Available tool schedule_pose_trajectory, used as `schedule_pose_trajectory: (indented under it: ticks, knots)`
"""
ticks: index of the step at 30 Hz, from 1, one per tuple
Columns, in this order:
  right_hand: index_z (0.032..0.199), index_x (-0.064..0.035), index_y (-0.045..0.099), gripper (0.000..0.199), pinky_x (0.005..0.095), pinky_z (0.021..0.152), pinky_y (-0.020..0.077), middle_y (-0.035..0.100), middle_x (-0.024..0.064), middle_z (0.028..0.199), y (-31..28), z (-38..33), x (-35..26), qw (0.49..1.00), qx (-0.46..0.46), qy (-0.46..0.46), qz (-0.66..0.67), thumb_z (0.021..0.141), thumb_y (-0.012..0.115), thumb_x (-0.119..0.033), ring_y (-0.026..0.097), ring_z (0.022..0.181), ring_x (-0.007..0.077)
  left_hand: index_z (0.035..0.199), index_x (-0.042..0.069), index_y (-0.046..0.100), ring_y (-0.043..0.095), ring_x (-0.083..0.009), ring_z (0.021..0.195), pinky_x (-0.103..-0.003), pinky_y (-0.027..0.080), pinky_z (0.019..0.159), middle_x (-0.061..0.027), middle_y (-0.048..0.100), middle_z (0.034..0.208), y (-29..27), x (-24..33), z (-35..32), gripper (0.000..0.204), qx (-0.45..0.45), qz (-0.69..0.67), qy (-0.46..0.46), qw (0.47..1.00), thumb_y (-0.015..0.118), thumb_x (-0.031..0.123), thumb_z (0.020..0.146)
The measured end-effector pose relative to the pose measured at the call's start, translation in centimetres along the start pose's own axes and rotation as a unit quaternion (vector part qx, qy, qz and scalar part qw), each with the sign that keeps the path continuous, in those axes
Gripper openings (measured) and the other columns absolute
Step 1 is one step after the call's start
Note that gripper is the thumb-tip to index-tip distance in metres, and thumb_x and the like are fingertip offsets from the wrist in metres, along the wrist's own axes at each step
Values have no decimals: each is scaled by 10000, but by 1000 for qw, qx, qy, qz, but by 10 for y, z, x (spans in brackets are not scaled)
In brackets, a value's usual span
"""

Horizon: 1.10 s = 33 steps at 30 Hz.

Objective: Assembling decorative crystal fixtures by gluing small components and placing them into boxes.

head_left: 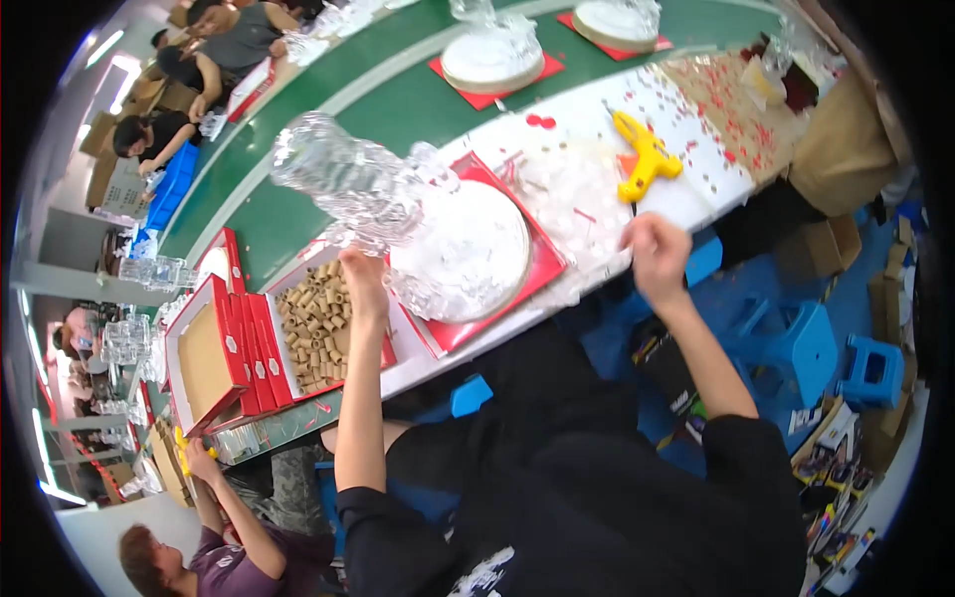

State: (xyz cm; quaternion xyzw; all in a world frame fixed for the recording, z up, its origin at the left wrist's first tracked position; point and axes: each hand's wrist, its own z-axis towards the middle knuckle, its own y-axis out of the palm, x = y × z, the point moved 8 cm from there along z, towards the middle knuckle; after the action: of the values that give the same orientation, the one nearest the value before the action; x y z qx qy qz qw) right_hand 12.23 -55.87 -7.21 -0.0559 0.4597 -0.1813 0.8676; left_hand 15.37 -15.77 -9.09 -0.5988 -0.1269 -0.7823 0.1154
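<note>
A clear, faceted, wrinkled-looking ornament (343, 179) leans to the left from a round white base (463, 249). The base rests on a red square board (542, 254) at the table's edge. My left hand (365, 289) is closed at the lower side of the clear ornament, thumb up; its other fingers are partly hidden. Away to the right, my right hand (659, 254) is raised near the table edge with its fingers curled in; whatever they hold, if anything, is hidden. A yellow pistol-shaped tool (647, 159) lies on the white work surface beyond it.
Short brown tubes (316, 323) fill a box at left, beside stacked red boxes (249, 343). Similar white bases (492, 60) stand on the green table (398, 99). Red bits (731, 109) litter the right end. Blue stools (791, 343) stand on the floor. Other people work at left.
</note>
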Motion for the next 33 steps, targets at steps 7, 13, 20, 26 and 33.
schedule_pose_trajectory:
  ticks: [7,13,20,26,33]
  knots:
    - [1063,7,614,276,337,828,489,650,153,976,217,90,28,931,-360,63,14,831,562,-134,624,909,245,1188,-6,560,549,-159,953,-286,433,812,-81,599,1084,-11,-72,9,423,-215,130,-182,951,496,279,882]
    - [1283,-36,494,764,385,1029,380,534,195,1274,300,66,-26,856,-503,-107,-52,597,760,-241,499,1181,337,1031,81,666,631,-324,967,-408,492,857,-180,655,1053,-4,-81,44,356,-350,336,127,865,653,276,733]
    - [1267,-94,537,643,413,1094,282,523,152,1296,270,77,-46,709,-629,-189,-257,715,709,-376,433,1249,327,964,17,698,670,-289,910,-445,514,817,-188,683,971,52,-94,31,462,-326,520,-118,781,694,369,664]
    - [1258,-90,548,538,410,1090,279,539,138,1285,274,84,10,728,-661,-113,-143,782,674,-307,439,1247,314,989,80,715,662,-296,935,-441,505,860,-161,683,1003,58,-81,51,491,-388,514,-135,753,713,434,649]
    - [1189,-21,574,432,441,1002,380,577,201,1203,225,93,45,821,-428,-294,-238,794,649,-180,518,1130,396,1239,5,522,613,-269,1007,-356,478,888,-188,613,1140,7,-62,28,448,-227,55,29,972,595,219,853]
